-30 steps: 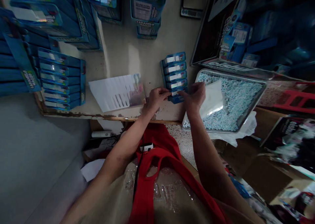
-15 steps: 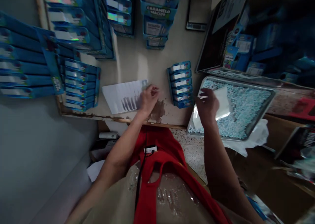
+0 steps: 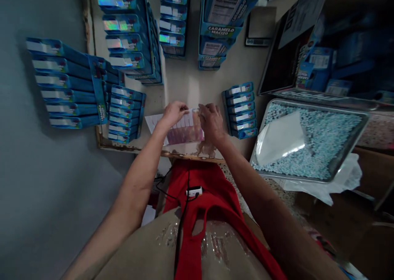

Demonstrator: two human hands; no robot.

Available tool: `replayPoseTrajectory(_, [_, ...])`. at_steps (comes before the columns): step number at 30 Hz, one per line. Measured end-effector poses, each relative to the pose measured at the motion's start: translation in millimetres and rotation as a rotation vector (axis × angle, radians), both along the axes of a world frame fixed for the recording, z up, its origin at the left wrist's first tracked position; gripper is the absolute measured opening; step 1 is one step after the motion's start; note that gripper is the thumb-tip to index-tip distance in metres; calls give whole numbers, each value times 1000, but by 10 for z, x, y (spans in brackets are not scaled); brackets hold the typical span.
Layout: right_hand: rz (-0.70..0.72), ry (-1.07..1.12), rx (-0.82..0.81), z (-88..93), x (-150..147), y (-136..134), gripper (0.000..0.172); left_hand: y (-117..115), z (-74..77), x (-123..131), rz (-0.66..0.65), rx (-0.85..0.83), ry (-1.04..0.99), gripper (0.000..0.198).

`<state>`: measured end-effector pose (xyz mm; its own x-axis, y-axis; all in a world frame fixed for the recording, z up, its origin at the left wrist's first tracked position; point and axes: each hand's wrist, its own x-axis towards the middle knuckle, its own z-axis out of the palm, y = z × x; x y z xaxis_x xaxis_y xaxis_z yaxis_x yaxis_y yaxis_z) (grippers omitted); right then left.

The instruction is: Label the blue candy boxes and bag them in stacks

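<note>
On the worktable in front of me lies a white sheet with rows of shiny strips [image 3: 184, 135], which look like labels and reflect pink and orange. My left hand [image 3: 174, 113] is over its upper edge, fingertips pinched together there. At the sheet's upper right corner is my right hand [image 3: 212, 122], its fingers curled and closed on that edge. Just right of my right hand stands a display box of small blue cartons [image 3: 240, 109], with pale shiny strips on the carton ends. A similar display box [image 3: 125, 112] stands left of the sheet.
A metal tray [image 3: 334, 174] of pale blue pieces, with a white sheet [image 3: 281, 138] on top, is at the right. Behind it sits an open carton [image 3: 285, 46] of blue packs. Stacked blue boxes [image 3: 220, 30] and a small scale [image 3: 261, 25] stand at the back.
My right hand has moved left from beside the tray to the label sheet. My left hand has shifted to the sheet's upper edge. The view has turned, so things appear further right.
</note>
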<state>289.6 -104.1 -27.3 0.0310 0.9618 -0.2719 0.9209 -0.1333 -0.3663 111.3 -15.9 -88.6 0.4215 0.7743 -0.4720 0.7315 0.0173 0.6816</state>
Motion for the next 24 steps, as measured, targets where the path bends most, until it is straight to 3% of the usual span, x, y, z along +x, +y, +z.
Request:
replayPoseTrajectory(6, [145,-169,-67,1,-97,92,38,-65,81,9,17,-37,1,18])
replayPoseTrajectory(13, [189,-223,-19,-27,-112,-136,42,15,-87,18,73,-171,16,20])
replayPoseTrajectory(18, [-35,-92,-3,120,-103,-459,23,25,-57,47,141,-107,72,12])
replayPoseTrajectory(21, [-258,78,6,332,-51,-655,10,-101,102,78,221,109,62,12])
replayPoseTrajectory(24, [-482,347,37,576,76,-852,9,-385,302,157,334,269,-73,28])
